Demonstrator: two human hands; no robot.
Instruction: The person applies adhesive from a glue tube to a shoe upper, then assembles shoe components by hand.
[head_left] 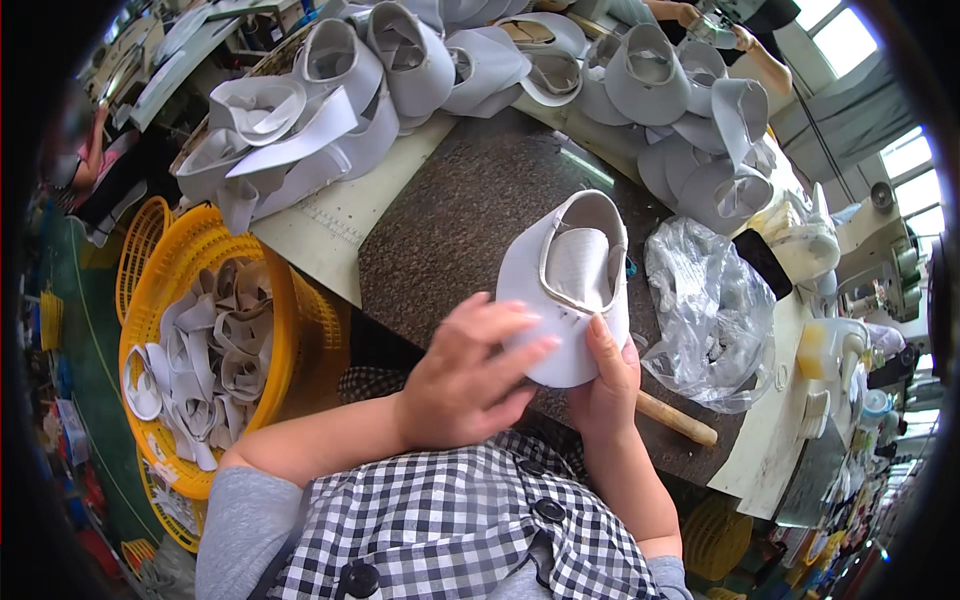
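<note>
A white shoe upper [525, 270] with a padded collar and a row of small holes is held above the dark stone slab [420, 230]. My right hand [607, 385] grips its lower right edge, the thumb on the outer face near the holes. My left hand [465, 370] lies over the left lower side of the upper, fingers spread and slightly blurred; whether they touch it I cannot tell. A wooden handle [677, 418] sticks out from behind my right hand, its other end hidden.
White uppers [410, 65] are piled along the table's far side, more at the far right [648, 75]. A clear plastic bag [710, 310] and a dark flat object [762, 264] lie right. A yellow basket [285, 350] of white pieces stands left. Other people work farther off.
</note>
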